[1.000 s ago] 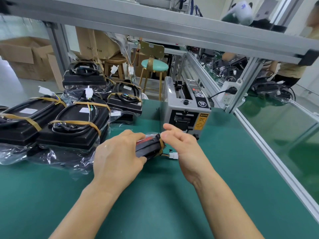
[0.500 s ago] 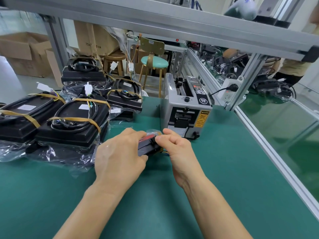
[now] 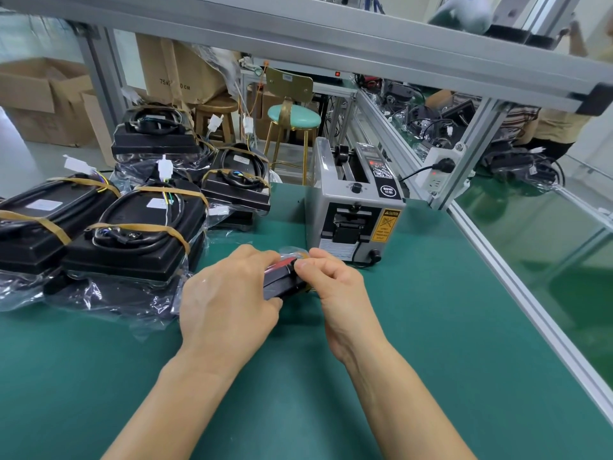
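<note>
- Left hand (image 3: 229,307) of mine curls round the near end of the small black pack (image 3: 282,282) and grips it low over the green mat (image 3: 431,343), right in front of the tape dispenser (image 3: 351,210). Whether the pack rests on the mat I cannot tell.
- Right hand (image 3: 335,287) pinches the pack's far end between thumb and forefinger, where clear film and tan tape bunch up.
- Slipping seems the main risk: the film looks slick, so a tug at that end against a slack left grip could twist the pack out of my fingers.
- Tape may crease or cling to my fingertip rather than the film, leaving the wrap loose.
- Banded black units (image 3: 132,234) in bags lie just beside my left hand, so a wide sweep could snag their plastic.
</note>
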A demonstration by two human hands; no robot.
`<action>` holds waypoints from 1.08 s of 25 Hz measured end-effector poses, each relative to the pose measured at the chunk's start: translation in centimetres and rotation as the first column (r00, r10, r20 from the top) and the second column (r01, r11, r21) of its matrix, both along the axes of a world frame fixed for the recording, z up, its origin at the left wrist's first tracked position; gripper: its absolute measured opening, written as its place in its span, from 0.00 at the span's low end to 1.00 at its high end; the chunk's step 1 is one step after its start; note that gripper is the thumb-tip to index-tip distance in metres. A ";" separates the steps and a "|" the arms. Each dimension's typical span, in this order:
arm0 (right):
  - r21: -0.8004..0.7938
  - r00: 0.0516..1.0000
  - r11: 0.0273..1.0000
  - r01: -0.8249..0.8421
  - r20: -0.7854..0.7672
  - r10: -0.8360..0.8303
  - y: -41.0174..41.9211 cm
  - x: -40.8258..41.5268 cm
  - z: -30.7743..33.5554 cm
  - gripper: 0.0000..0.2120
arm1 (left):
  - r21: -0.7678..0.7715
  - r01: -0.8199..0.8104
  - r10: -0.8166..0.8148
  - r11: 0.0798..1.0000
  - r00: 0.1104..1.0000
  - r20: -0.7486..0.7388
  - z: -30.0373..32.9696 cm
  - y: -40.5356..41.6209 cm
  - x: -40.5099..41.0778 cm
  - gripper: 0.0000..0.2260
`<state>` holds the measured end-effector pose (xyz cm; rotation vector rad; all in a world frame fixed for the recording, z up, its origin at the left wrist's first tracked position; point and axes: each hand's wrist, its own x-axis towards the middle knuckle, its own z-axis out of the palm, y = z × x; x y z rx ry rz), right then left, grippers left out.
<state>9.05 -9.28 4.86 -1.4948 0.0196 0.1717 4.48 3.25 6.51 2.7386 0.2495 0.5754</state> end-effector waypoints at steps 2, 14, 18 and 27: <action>-0.021 1.000 1.000 0.003 0.020 -0.003 0.1 0.0 -0.2 0.06 | 0.011 -0.002 0.002 1.000 1.000 -0.003 0.0 0.0 0.0 0.19; -0.090 0.990 0.993 0.074 0.125 -0.063 0.8 -0.4 -0.6 0.14 | -0.035 0.204 -0.203 0.978 0.978 0.041 0.6 0.4 -0.7 0.26; -0.100 0.987 0.991 0.085 0.146 -0.070 0.9 -0.3 -0.6 0.13 | -0.006 0.218 -0.217 0.976 0.974 0.062 0.6 0.3 -0.6 0.22; -0.215 0.973 0.961 0.173 0.189 -0.133 1.3 -0.4 -0.9 0.07 | 0.061 0.217 -0.223 0.974 0.966 0.129 0.2 0.2 -0.5 0.19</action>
